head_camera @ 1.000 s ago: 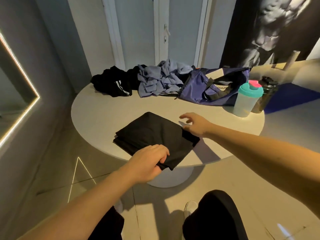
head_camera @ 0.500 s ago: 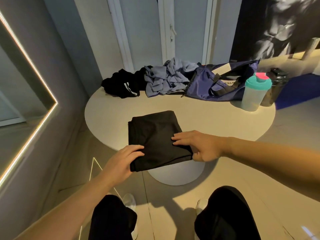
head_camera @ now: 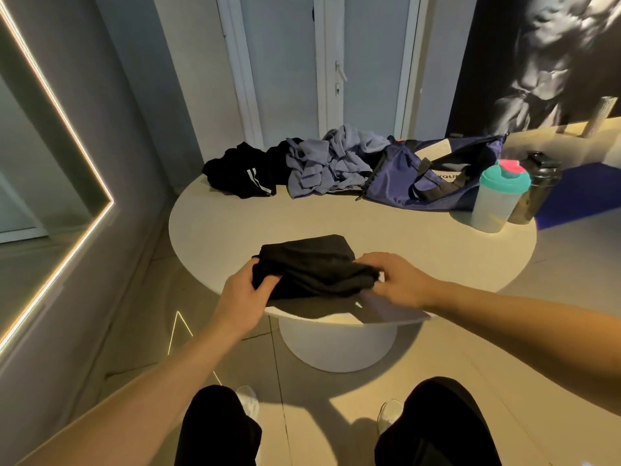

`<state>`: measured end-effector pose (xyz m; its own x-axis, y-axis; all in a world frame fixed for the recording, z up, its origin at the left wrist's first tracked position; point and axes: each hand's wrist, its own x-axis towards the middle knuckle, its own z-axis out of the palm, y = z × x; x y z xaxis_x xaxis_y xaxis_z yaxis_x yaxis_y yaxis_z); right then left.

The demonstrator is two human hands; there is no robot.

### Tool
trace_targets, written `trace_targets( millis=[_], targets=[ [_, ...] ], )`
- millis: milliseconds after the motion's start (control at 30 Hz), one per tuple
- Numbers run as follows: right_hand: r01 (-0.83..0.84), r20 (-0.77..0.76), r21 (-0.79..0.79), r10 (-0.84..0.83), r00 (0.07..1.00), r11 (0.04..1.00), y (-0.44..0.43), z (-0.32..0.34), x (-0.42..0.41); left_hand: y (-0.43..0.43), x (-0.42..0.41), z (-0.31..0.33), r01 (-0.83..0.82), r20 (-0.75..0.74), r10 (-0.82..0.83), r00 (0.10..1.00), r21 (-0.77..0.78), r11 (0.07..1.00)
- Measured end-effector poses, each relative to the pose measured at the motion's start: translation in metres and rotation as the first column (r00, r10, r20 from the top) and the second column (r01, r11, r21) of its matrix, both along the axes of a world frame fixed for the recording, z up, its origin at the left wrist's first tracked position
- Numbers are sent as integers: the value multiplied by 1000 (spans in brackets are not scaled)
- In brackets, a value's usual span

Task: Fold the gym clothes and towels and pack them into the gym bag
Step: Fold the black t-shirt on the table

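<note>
Left hand and right hand each grip an end of the folded, bunched black garment.

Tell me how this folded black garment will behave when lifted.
Probably floppy: the black garment sags and bunches between the left hand and right hand. Likely light thin cloth, so its folds may slip open unless supported underneath.

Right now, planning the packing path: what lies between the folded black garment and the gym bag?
Only bare tabletop between black garment and gym bag; head view.
</note>
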<state>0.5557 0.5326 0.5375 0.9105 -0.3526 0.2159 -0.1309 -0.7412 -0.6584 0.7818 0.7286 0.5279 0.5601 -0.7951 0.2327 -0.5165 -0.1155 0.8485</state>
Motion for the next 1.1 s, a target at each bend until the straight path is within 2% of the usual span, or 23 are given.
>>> trace_targets(
  millis=[67, 100, 233, 367, 400, 500, 567, 667, 767, 833, 933, 1000, 1100],
  targets=[
    [111, 1, 206, -114, 994, 972, -7, 15, 14, -16, 10, 6, -51, -61, 50, 997, -14, 999],
    [151, -18, 259, -152, 988, 954, -13, 20, 23, -25, 17, 7, -73, -85, 72, 994, -5, 997],
    [334, -175, 331, -291, 941, 883, -38, 26, 62, -57, 44, 1, -163, -9, 166, 986, 136, 977],
    [561, -399, 231, -449, 800, 795, -56, 13, 91, -75, 60, -14, -224, 47, 220, 974, 293, 929],
    [597, -429, 197, -479, 766, 778, -58, 10, 96, -77, 61, -18, -254, 106, 232, 967, 327, 910],
    [630, -451, 60, -542, 709, 774, -58, 6, 104, -75, 62, -21, -386, 362, 245, 900, 399, 832],
    [616, -446, -62, -574, 686, 785, -55, 8, 107, -76, 62, -19, -408, 409, 244, 879, 381, 830],
    [587, -342, -294, -657, 672, 754, -44, 19, 105, -81, 66, -17, -246, 339, 126, 932, 340, 907],
    [561, -135, -486, -691, 710, 670, -28, 33, 97, -82, 64, -10, -12, 198, -84, 977, 437, 899],
    [508, -159, -475, -638, 754, 719, -17, 39, 89, -80, 59, -5, 13, 201, -118, 972, 458, 889],
    [441, -344, -331, -542, 767, 834, -7, 36, 81, -73, 42, 5, 7, 188, -124, 974, 527, 850],
    [456, -390, -260, -525, 757, 851, -4, 34, 79, -68, 27, 10, 44, 140, -161, 977, 605, 795],
    [499, -405, -259, -562, 721, 827, -2, 32, 77, -65, 6, 10, 127, 17, -184, 983, 664, 737]
  ],
)
